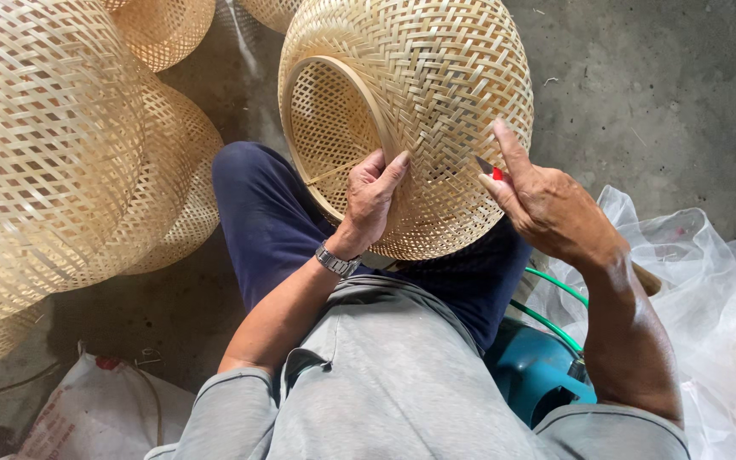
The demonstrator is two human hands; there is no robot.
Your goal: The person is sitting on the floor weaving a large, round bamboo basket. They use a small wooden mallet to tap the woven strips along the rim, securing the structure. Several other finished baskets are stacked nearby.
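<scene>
One view only, the head camera looking down, and we list it as follows.

Item: woven bamboo shade (436,94), dome-shaped, pale straw colour, resting on our lap at 12 o'clock from the body, its round opening turned toward 9 o'clock. We judge it light, springy rather than rigid, and liable to crush or splinter if squeezed on the open weave. The hooped rim (338,81) looks the stiffest part and the soundest place to take hold.

Item: left hand (372,198), wristwatch (336,261) on the wrist, fingers curled over the rim at the shade's 7 o'clock, gripping it.

Item: right hand (547,204), at the shade's 4 o'clock, closed about a small red-handled blade (489,169), thumb stretched up against the weave. The tool is mostly hidden, so we cannot tell its full shape.

Item: further woven shades (53,145), stacked at 9 to 10 o'clock on the concrete floor (666,94).

Item: clear plastic sheeting (692,273) at 3 o'clock, with green tubing (555,285) and a teal stool or container (534,370) below it.

Item: white sack (95,413) at 7 o'clock.
</scene>
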